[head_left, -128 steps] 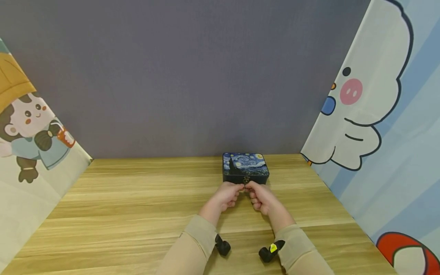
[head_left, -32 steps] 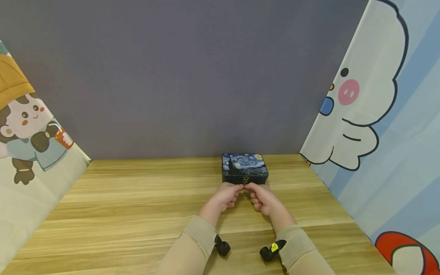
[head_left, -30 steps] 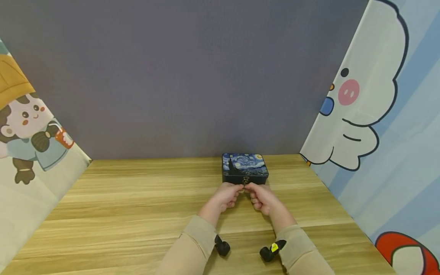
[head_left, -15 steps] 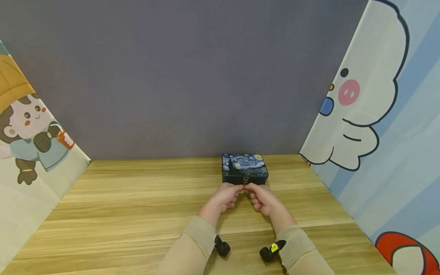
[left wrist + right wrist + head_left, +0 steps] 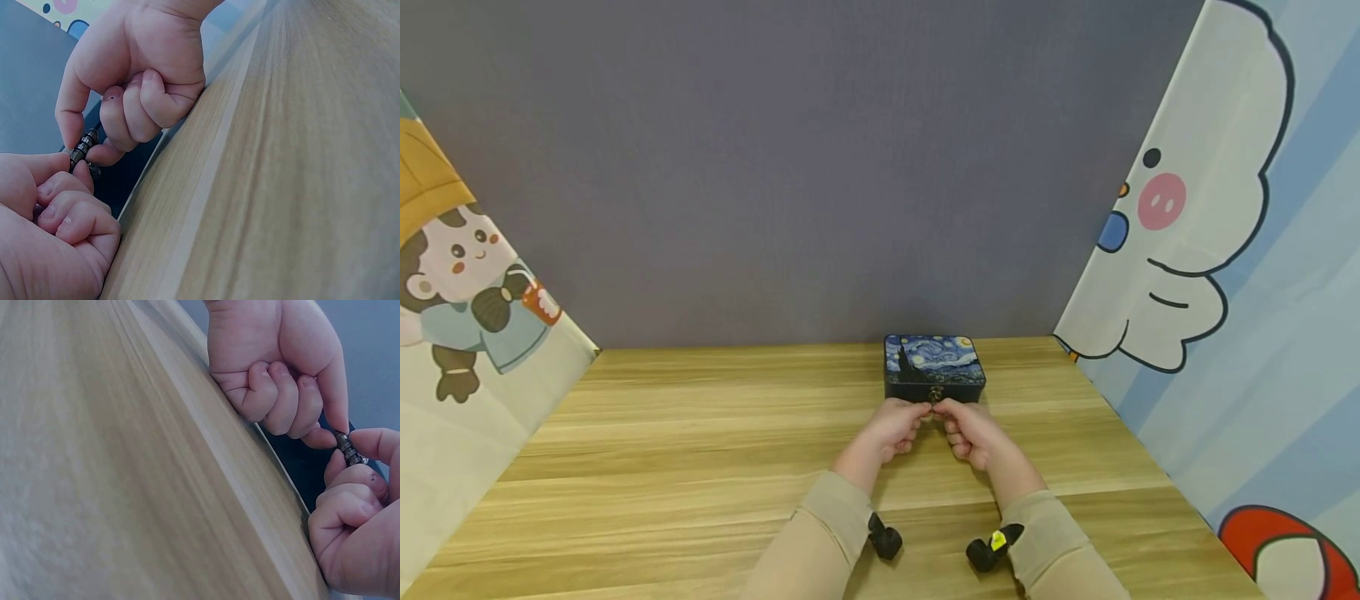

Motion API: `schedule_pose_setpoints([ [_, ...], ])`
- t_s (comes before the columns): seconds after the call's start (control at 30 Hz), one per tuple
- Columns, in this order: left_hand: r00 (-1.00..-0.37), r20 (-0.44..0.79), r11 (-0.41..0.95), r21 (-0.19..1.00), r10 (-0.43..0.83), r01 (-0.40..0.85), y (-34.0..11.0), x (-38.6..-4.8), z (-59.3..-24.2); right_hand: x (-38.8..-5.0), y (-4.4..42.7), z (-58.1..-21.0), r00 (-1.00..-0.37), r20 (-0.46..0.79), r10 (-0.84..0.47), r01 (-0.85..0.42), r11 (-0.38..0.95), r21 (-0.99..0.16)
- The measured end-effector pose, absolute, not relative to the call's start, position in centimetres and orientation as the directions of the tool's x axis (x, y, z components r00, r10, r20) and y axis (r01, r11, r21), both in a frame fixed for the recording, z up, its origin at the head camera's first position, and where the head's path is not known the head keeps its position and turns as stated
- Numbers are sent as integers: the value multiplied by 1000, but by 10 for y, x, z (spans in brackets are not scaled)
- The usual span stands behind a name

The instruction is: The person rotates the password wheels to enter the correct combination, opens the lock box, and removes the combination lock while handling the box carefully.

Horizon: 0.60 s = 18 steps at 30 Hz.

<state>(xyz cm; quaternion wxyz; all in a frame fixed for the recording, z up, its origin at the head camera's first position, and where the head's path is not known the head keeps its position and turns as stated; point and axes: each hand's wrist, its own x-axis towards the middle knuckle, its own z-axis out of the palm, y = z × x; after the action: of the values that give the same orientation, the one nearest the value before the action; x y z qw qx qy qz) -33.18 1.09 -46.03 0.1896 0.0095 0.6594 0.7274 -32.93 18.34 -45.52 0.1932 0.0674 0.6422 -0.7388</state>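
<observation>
I have the left hand (image 5: 893, 427) at eight o'clock of a small ridged lock (image 5: 83, 147) and the right hand (image 5: 973, 430) at four, each pinching it between thumb and forefinger with the remaining fingers curled in. The closed box (image 5: 934, 360) sits just beyond at twelve o'clock on the table (image 5: 700, 467), its latch (image 5: 936, 392) facing my head camera, near the grey wall (image 5: 760, 183).

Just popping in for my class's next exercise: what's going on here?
Someone is using both hands on a box with a painted picture on top, sitting on the wooden table. The left hand and right hand pinch what looks like a small combination lock at its front. The box is closed; whether the lock is fastened, I can't tell.
</observation>
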Motion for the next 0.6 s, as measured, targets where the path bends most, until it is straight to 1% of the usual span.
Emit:
schedule_pose_setpoints([
  [0.6, -927, -239, -52, 963, 289, -264, 11, -333, -460, -330, 182, -456, -917, -355, -181, 376, -93, -922],
])
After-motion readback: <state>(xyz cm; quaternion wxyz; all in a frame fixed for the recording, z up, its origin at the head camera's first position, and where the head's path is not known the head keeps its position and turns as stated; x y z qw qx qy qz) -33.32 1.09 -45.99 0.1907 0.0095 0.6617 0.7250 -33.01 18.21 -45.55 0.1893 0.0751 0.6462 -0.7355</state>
